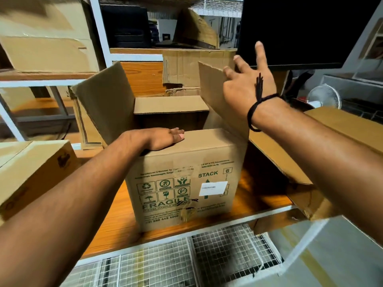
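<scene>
The cardboard box (182,189) with the green FRAGILE print stands upright on the orange wooden shelf (116,220), directly in front of the person. The left hand (163,139) lies on the near flap (207,143), which is folded down over the opening. Its grip is released, and the fingers only press on the cardboard. The right hand (246,88) is higher and more to the right, with fingers spread and straight, touching the upper edge of the standing right flap (213,90). This grip is also released. The left flap (107,100) stands up too, and the far flap (170,104) lies folded inward.
</scene>
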Available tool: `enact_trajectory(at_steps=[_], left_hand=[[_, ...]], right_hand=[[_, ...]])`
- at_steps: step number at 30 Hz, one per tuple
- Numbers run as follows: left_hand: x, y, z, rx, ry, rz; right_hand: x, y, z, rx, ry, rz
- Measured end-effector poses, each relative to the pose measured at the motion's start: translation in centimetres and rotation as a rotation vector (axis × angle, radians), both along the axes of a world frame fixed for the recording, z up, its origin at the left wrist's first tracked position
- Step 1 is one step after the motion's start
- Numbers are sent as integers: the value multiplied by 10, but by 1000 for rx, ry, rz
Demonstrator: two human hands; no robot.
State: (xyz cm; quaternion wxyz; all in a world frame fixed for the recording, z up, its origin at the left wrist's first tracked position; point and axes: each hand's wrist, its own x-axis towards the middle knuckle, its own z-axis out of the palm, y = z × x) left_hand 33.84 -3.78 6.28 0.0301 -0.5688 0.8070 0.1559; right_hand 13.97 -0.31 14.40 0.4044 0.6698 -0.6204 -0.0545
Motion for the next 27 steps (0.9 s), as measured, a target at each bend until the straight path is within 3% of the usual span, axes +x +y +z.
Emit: enact_trajectory(at_steps=[3,5,8,19,24,27], left_hand=[[4,-1,-3,16,37,7],[6,-2,-4,11,55,14],[7,-3,-4,10,80,18],[-6,-7,3,29,41,58],[-28,-10,9,-35,79,70],[-34,-10,4,-7,74,45]], right_hand=[[-6,-25,-14,97,53,-77],[-10,-39,-23,231,-165,-15],[-13,-57,-40,221,48,-134],[-27,-74,-54,260,18,-149],[-28,-78,-51,391,63,-48],[-44,-85,-53,496,-86,-41]])
